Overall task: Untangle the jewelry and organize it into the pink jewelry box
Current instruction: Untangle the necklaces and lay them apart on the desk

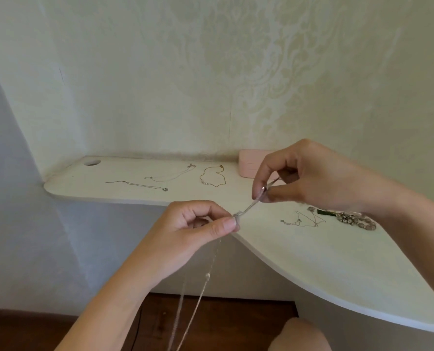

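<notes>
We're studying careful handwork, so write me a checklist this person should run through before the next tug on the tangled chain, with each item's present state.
1. Left hand pinches the tangled chain at its knot: ok.
2. Right hand pinches the chain's other end: ok.
3. Hanging strands supported: not ok, they dangle below the desk edge.
4. Pink jewelry box open to receive pieces: not ok, its lid looks shut.
5. Laid-out necklaces kept apart: ok, three lie separately on the desk.
6. The knot loose enough to pull: cannot tell, too small.
</notes>
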### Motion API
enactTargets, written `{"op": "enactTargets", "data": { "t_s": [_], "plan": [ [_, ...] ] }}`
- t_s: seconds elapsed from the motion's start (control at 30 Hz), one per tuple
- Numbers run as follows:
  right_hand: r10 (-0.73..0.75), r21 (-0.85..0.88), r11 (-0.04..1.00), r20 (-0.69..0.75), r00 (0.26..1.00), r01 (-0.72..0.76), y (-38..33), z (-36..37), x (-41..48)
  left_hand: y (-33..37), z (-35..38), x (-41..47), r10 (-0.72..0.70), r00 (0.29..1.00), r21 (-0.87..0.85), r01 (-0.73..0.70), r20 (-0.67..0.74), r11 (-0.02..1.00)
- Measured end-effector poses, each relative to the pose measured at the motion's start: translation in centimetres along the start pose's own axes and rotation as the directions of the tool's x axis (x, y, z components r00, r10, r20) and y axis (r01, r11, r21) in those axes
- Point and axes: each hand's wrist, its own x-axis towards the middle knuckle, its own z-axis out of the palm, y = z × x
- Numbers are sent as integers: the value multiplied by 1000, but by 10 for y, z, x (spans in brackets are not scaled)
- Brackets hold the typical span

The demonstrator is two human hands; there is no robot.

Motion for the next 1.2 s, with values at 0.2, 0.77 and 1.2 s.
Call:
{"op": "enactTargets", "data": {
  "t_s": [0.2,0.77,1.2],
  "plan": [
    [-15,113,994,138,990,0,4,10,0,1,7,2,24,997,-50,-28,-70,998],
    [94,511,859,-121,988,-19,11,49,-10,2,14,3,263,917,301,-171,-298,938],
    [91,307,951,-186,978,-30,6,42,-12,-2,14,2,405,873,585,-183,-273,790]
  ]
}}
